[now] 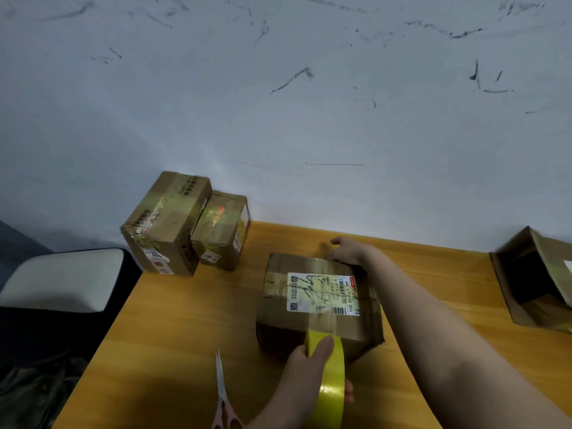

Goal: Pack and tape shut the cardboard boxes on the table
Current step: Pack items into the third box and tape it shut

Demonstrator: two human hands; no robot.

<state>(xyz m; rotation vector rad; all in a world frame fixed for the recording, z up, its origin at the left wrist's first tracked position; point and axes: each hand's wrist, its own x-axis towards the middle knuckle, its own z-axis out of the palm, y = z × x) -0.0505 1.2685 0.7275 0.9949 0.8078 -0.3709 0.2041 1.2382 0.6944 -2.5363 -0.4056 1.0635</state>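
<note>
Two sealed boxes (185, 224) stacked far left. Middle box (318, 301) mid-surface: left grip (309, 366) clamped on yellow tape roll (328, 376), strip running over top; right grip (348, 250) flat, fingers apart, pressing far edge. Open box (535, 280) right, untaped.

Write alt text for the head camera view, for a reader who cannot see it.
A person's left hand holds a yellow tape roll against a closed cardboard box on a wooden table, while the right hand rests on its far edge. Scissors lie nearby, two taped boxes stand at the left, and an open box sits at the right.
</note>
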